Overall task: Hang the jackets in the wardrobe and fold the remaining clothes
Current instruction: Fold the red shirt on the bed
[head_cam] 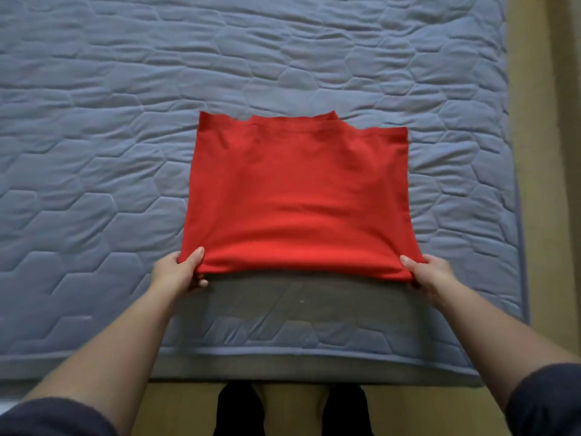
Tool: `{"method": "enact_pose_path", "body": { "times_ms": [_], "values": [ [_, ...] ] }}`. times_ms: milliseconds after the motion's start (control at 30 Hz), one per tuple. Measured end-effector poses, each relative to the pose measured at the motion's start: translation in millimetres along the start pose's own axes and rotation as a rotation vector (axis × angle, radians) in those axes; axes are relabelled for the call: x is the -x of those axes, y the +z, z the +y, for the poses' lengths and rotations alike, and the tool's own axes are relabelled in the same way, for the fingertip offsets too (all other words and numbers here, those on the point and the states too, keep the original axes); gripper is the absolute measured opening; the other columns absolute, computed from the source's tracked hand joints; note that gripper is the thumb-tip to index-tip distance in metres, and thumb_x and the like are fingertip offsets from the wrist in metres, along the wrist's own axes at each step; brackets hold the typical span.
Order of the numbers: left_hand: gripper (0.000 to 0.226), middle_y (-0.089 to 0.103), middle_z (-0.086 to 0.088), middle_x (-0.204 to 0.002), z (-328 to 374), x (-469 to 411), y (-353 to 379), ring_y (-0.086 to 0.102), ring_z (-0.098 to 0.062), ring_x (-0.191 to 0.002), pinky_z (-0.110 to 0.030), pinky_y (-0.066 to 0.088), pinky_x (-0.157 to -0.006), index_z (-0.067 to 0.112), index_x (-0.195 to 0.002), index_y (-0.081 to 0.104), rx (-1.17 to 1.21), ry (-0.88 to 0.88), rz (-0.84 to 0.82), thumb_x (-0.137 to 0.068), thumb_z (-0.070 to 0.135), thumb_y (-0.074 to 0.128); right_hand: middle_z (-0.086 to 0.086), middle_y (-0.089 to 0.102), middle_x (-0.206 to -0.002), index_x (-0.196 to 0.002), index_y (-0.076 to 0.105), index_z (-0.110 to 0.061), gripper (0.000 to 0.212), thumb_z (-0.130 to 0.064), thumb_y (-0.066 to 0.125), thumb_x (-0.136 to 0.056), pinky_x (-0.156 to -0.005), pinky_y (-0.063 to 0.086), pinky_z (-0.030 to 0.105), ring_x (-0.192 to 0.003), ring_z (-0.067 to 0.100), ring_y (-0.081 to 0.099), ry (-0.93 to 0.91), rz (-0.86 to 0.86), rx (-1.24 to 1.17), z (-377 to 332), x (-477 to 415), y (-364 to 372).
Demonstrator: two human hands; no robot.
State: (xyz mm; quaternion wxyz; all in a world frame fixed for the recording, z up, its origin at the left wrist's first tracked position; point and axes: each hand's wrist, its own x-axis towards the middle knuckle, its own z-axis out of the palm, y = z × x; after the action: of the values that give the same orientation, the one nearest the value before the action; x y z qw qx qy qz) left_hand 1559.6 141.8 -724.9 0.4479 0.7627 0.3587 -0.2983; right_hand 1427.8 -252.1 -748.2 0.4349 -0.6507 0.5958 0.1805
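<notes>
The left hand (177,272) is pinching the near left corner and the right hand (432,272) is pinching the near right corner of the red, partly folded cotton garment (295,196), thumbs on top, holding the near edge raised. The garment is extending away from both hands across the blue-grey quilted mattress (94,152), its far edge lying flat. Both hands are standing equally near, so the coming fold likely runs forward, near edge toward far edge.
</notes>
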Motion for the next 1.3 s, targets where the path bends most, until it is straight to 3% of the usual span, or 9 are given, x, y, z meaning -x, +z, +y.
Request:
{"method": "enact_pose_path", "body": {
  "times_ms": [133,267,467,567,833,900,1000,1133,1300],
  "values": [
    [0.022,0.058,-0.012,-0.064,-46,31,-27,0.056,-0.017,-0.035,-0.023,0.049,-0.038,0.009,-0.081,0.062,-0.178,-0.124,-0.046,-0.09,0.029,0.063,0.013,0.061,-0.089,-0.11,0.063,0.006,0.03,-0.015,0.065,-0.089,-0.053,0.04,0.024,-0.059,0.018,0.049,0.07,-0.074,0.102,60,44,-1],
    [0.027,0.067,-0.012,-0.091,-48,27,-38,0.063,-0.027,-0.078,-0.036,0.052,-0.071,0.006,-0.101,0.068,-0.493,-0.064,-0.16,-0.088,0.03,0.066,0.017,0.064,-0.095,-0.104,0.064,0.004,0.024,-0.011,0.068,-0.085,-0.057,0.045,0.023,-0.072,0.022,0.055,-0.005,-0.122,0.144,56,60,-3],
    [0.023,0.063,0.001,-0.063,34,-28,-5,0.056,-0.01,-0.046,-0.015,0.039,-0.043,0.013,-0.092,0.062,-0.164,0.087,-0.109,-0.089,0.036,0.063,-0.003,0.06,-0.08,-0.1,0.056,-0.02,0.013,-0.025,0.062,-0.09,-0.056,0.04,0.023,-0.063,0.008,0.053,-0.082,-0.172,-0.286,-37,16,2],
    [0.022,0.064,-0.005,-0.089,65,-59,15,0.06,-0.012,-0.07,-0.02,0.039,-0.057,0.018,-0.098,0.063,0.018,0.138,-0.03,-0.089,0.038,0.062,-0.013,0.062,-0.056,-0.085,0.058,-0.02,0.011,-0.028,0.062,-0.09,-0.051,0.041,0.021,-0.048,-0.001,0.054,-0.153,-0.138,-0.358,-73,-16,14],
    [0.025,0.048,0.007,-0.069,98,-98,15,0.04,-0.002,-0.058,-0.019,0.036,-0.057,0.026,-0.071,0.048,0.188,0.463,0.268,-0.095,0.02,0.053,-0.013,0.061,-0.065,-0.076,0.057,-0.02,0.019,-0.01,0.058,-0.092,-0.065,0.04,0.022,-0.066,0.004,0.047,-0.496,0.084,-0.529,-106,-54,11],
    [0.022,0.05,0.006,-0.071,100,-104,16,0.043,-0.003,-0.058,-0.017,0.04,-0.056,0.026,-0.075,0.05,0.089,0.473,0.281,-0.095,0.02,0.052,-0.005,0.057,-0.074,-0.076,0.056,-0.021,0.019,-0.013,0.056,-0.094,-0.068,0.038,0.027,-0.067,0.004,0.045,-0.52,0.105,-0.422,-111,-62,11],
    [0.016,0.064,-0.012,-0.099,102,-105,25,0.061,-0.024,-0.09,-0.032,0.045,-0.087,0.01,-0.105,0.059,-0.214,0.438,0.339,-0.091,0.014,0.051,0.008,0.06,-0.093,-0.098,0.058,-0.015,0.009,-0.011,0.056,-0.089,-0.074,0.042,0.031,-0.069,0.007,0.051,-0.493,0.151,-0.144,-115,-64,24],
    [0.059,0.033,-0.018,-0.148,98,-66,49,0.03,-0.032,-0.137,-0.043,0.023,-0.111,0.009,-0.143,0.031,-0.686,0.734,0.499,-0.088,0.025,0.046,0.013,0.04,-0.144,-0.141,0.036,-0.014,0.06,-0.023,0.048,-0.083,-0.106,0.028,0.044,-0.131,0.029,0.038,-0.728,0.503,0.454,-113,-36,40],
    [0.064,0.002,-0.005,-0.16,64,-35,109,0.001,-0.025,-0.147,-0.054,0.001,-0.115,0.029,-0.151,0.013,-1.058,1.063,0.198,-0.093,0.048,0.034,0.001,0.009,-0.16,-0.151,0.02,-0.028,0.064,-0.045,0.036,-0.091,-0.114,0.003,0.056,-0.148,0.025,0.004,-1.19,0.185,0.876,-105,5,110]
  ]
}}
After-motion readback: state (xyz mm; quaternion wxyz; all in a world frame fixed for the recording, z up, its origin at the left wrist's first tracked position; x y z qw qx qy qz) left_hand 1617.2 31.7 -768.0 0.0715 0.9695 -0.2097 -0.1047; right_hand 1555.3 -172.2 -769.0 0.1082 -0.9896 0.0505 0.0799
